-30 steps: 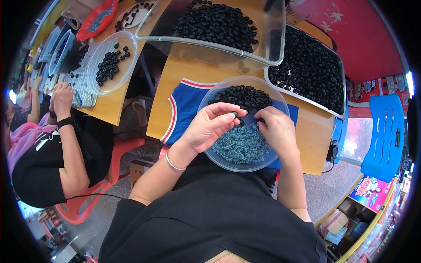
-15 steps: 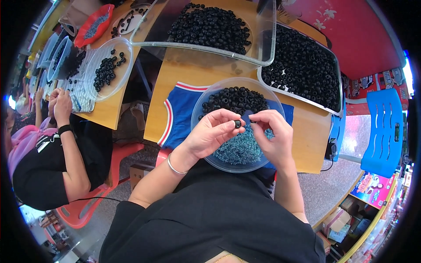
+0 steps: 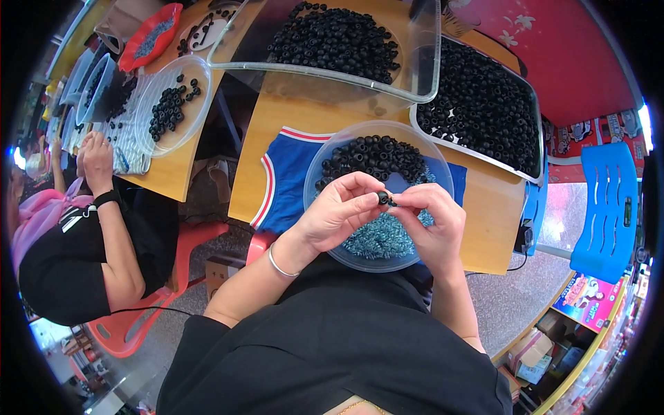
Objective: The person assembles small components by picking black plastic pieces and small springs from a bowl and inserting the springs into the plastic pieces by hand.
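Observation:
Over a clear round tub (image 3: 310, 173), my left hand (image 3: 337, 216) pinches a small round black part (image 3: 382, 198) with a hole in its end. My right hand (image 3: 437, 216) is closed at the fingertips on something small and dark, brought up against that black part; its kind is hidden by the fingers. Inside the tub, loose black parts (image 3: 373, 156) lie at the far side and a heap of small blue-green pieces (image 3: 380, 238) on the near side. Beneath the tub a blue cloth with a red and white edge (image 3: 282, 181) covers some of the wooden table.
A large clear bin (image 3: 332, 75) and a white tray (image 3: 477, 151), both with black parts, stand beyond the tub. At left a person (image 3: 97, 235) works at another table near a clear lid (image 3: 155, 146) of black parts. A blue chair (image 3: 603, 214) is at right.
My right hand has moved left, bringing its fingertips from apart to touching the black part in my left hand. The left hand has shifted slightly right.

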Demonstrator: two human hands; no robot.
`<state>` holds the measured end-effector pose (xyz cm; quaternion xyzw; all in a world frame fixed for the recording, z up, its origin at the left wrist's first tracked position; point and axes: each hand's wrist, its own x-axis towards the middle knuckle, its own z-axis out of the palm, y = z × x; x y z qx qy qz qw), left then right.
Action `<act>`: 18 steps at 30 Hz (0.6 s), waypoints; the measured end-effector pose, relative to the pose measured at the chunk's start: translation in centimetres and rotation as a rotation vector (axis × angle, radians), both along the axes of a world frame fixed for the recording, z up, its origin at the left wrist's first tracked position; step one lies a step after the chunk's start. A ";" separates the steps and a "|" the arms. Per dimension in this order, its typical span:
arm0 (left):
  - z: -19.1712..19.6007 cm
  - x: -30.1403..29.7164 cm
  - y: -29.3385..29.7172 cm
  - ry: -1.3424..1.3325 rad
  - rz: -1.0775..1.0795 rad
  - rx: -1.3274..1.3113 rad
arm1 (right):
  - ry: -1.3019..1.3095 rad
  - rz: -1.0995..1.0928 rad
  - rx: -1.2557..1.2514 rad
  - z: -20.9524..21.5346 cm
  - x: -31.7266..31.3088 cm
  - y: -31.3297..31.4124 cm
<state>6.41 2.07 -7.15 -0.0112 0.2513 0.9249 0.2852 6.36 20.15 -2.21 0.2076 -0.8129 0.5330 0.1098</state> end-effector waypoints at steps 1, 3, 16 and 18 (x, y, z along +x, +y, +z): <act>0.0 0.0 0.0 -0.001 0.000 0.001 | -0.010 0.004 -0.002 0.1 0.0 0.0; 0.0 0.0 0.0 -0.004 0.008 -0.010 | -0.020 0.007 -0.005 0.1 0.1 0.0; 0.3 0.0 0.2 0.000 0.004 -0.003 | -0.029 -0.045 0.020 -0.2 0.5 -0.2; 0.3 0.1 0.2 0.006 0.005 0.002 | -0.028 -0.045 0.008 -0.3 0.5 -0.2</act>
